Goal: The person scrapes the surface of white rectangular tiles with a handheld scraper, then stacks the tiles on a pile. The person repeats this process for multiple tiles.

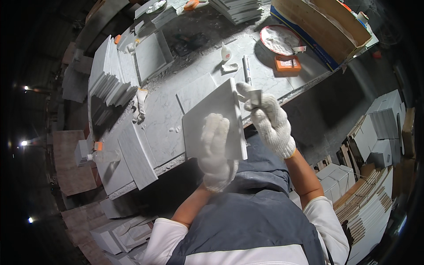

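Observation:
A pale grey square tile (pixel 207 99) is tilted up off the table's near edge in front of my body. My left hand (pixel 216 150), in a white knitted glove, lies against the face of the tile with its fingers stretched out, slightly blurred. In the same kind of glove, my right hand (pixel 271 121) is closed on a small flat grey piece (pixel 255 98), perhaps a scraper blade. The fingertips of that hand are beside the tile's upper right edge; whether they grip it I cannot tell.
The dusty table (pixel 161 137) bears a tile stack (pixel 112 73), a glove (pixel 140 105), a marker (pixel 247 70), a small white bottle (pixel 226 53), a red-rimmed dish of white powder (pixel 280 39), an orange box (pixel 287 64) and a cardboard box (pixel 322 22). A clear bottle (pixel 104 156) lies at left.

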